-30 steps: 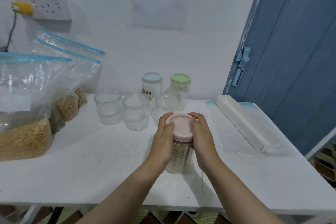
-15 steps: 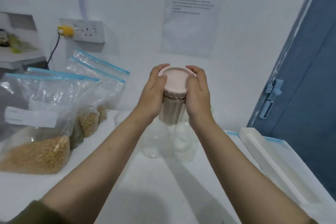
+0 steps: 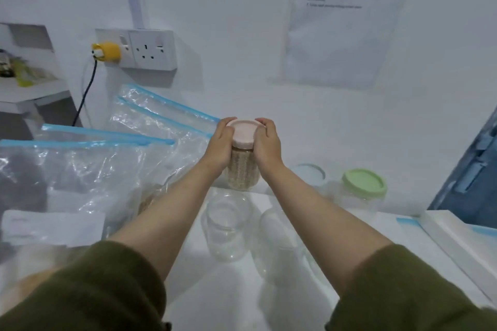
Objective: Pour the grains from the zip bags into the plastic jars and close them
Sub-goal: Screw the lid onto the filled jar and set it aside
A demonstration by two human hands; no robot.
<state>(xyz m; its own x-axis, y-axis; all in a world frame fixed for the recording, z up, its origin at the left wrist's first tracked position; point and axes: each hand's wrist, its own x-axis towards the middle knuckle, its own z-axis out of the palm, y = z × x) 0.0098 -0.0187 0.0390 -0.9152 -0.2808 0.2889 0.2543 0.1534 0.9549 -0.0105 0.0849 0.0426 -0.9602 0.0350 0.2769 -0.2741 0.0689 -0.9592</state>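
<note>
1. Left hand (image 3: pixel 219 146) and right hand (image 3: pixel 267 145) both grip the jar (image 3: pixel 242 166) from either side, fingers curled at the pink lid (image 3: pixel 243 133).
2. Jar full of grain, lid on, at the table's back, behind the empty jars (image 3: pixel 228 226); can't tell if it rests on the table (image 3: pixel 242 290).
3. Zip bags (image 3: pixel 88 166) at left, some with grain.
4. Green-lidded jar (image 3: pixel 363 191) at right.

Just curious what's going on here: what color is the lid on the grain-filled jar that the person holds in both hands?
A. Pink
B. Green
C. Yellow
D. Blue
A. The jar, filled with pale grains, carries a pink lid; the left hand and the right hand grip it from either side, while the green-lidded jar stands apart at the back of the table.
</note>
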